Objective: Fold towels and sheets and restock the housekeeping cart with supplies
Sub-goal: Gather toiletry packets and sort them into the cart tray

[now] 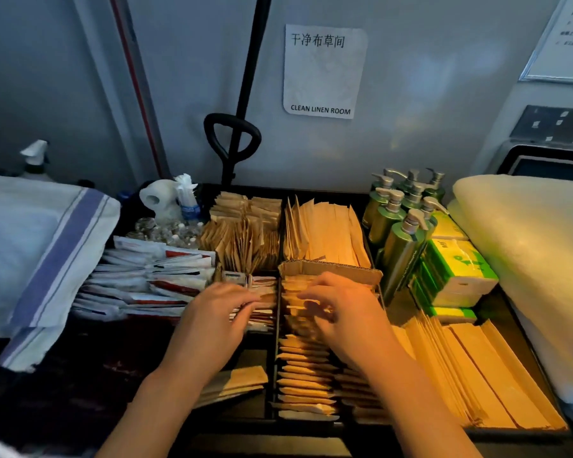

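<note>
Cart tray [543,430] of paper packets [306,375], bottles [401,246]

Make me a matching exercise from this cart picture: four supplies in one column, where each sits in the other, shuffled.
Things:
1. pump bottles
2. striped cloth
3. cream towel
4. tissue packs

Places:
A. far left of the cart
B. far right
C. just right of the pump bottles
D. back right, beside the paper packets

Pairs: 1-D, 2-A, 3-B, 4-C
</note>
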`<state>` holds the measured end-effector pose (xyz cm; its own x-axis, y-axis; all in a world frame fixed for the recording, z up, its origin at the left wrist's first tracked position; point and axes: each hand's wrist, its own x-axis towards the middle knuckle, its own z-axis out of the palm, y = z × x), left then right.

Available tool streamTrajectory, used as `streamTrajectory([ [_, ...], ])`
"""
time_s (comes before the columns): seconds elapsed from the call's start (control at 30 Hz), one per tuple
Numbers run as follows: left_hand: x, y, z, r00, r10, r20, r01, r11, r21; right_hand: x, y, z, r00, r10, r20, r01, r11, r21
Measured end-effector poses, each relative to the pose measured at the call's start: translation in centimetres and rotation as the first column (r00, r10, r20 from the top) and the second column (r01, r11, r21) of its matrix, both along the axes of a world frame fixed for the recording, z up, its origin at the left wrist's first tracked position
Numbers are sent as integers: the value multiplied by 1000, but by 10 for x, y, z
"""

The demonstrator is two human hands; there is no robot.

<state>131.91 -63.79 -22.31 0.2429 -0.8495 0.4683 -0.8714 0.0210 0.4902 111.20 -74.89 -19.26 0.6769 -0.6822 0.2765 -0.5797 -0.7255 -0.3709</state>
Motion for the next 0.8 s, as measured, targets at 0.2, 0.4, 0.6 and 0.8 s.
streamTrajectory([
  [0.2, 30, 51, -8, 996, 77, -36, -77, 997, 16, 51, 34, 0, 968, 248, -46, -250, 968, -29],
  [0.4, 47, 93, -18, 990, 126, -58, -126, 992, 0, 87, 63, -12, 851, 453, -265, -436, 891, 123],
  [0.6, 52, 119, -27, 988, 126, -93, -120, 991, 67, 109, 83, -35, 794, 462, -394, -408, 887, 219],
  [0.8, 50, 132, -26, 989, 107, -105, -92, 986, 138, 116, 89, -47, 781, 450, -434, -363, 892, 270],
])
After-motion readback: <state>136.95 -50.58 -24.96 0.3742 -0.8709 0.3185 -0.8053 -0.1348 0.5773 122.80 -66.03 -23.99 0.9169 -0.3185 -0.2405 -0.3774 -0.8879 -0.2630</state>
